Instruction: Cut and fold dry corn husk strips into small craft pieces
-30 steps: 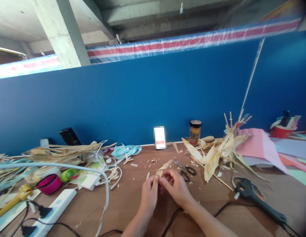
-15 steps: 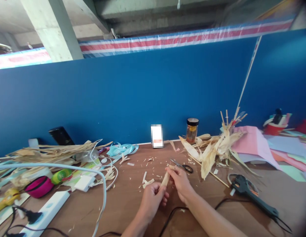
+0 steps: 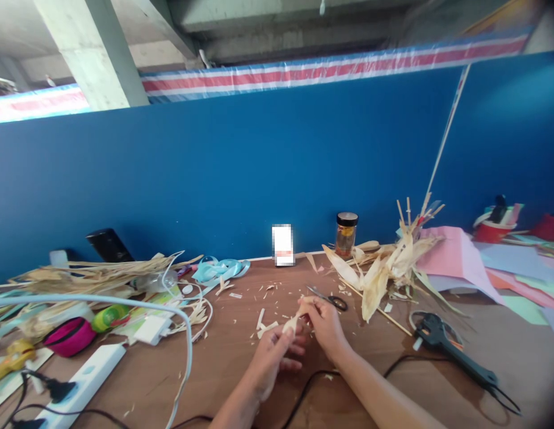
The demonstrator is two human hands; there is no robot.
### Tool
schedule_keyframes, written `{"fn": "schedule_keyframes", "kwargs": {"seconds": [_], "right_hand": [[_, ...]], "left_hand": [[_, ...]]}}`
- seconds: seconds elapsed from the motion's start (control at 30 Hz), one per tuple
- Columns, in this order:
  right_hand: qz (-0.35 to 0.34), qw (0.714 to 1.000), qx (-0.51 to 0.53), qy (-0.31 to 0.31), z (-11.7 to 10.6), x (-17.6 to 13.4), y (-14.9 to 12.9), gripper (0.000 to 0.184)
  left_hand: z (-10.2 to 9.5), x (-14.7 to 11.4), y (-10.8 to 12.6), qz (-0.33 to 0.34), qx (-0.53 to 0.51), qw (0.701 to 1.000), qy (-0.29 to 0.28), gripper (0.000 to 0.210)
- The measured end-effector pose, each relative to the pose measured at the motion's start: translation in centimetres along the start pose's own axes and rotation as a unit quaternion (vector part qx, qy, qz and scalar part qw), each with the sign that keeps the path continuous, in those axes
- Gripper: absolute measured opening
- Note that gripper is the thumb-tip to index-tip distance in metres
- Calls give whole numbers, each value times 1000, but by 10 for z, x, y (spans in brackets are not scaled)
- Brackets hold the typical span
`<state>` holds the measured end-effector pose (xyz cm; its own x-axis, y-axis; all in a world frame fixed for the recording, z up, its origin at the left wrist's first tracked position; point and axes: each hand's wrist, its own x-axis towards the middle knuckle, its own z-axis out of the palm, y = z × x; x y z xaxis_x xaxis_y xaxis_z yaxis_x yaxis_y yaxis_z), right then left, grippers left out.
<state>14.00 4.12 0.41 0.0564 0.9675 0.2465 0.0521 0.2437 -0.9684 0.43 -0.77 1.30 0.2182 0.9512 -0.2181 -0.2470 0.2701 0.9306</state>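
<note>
A small pale piece of corn husk (image 3: 291, 324) spans the gap between my two hands above the table. My left hand (image 3: 273, 356) pinches its lower end under the thumb, while the other fingers are loosely spread. The upper end is gripped between the thumb and fingertips of my right hand (image 3: 322, 325); the grip itself is partly hidden. Just beyond my right hand lie scissors with dark handles (image 3: 338, 302). Husk scraps (image 3: 268, 329) are scattered on the brown table around my fingers.
To the right are a bundle of dried husks (image 3: 376, 292), a glue gun (image 3: 453, 351) and coloured paper (image 3: 451, 256). A lidded jar (image 3: 346, 233) stands at the back. On the left are a power strip (image 3: 87, 378), a looping pale cable (image 3: 187, 339) and light-blue ribbon (image 3: 218, 271).
My left hand has shifted slightly down and left, and its fingers have loosened and spread. The husk piece now looks narrower toward my right hand, which has barely moved.
</note>
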Motion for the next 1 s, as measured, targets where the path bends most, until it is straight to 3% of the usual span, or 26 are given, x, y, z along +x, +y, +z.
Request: {"fn": "schedule_keyframes", "kwargs": {"seconds": [0.1, 0.2, 0.33, 0.47, 0.7, 1.0], "right_hand": [[-69, 996, -57, 4, -1, -4, -7, 22], [-90, 992, -94, -8, -1, -7, -10, 21], [-95, 989, -108, -48, 0, -10, -9, 18], [-83, 991, -89, -61, 4, -11, -11, 16], [28, 998, -14, 58, 2, 2, 2, 24], [55, 991, -15, 118, -4, 8, 10, 23]], "left_hand": [[-4, 1, 3, -56, -103, 993, -10, 56], [-8, 2, 5, -63, -139, 988, -6, 62], [-8, 5, 1, -24, -41, 998, 39, 41], [-5, 8, -6, 24, 48, 999, 12, 32], [3, 5, -7, 93, 154, 984, -5, 27], [2, 2, 1, 76, 184, 979, -36, 27]]}}
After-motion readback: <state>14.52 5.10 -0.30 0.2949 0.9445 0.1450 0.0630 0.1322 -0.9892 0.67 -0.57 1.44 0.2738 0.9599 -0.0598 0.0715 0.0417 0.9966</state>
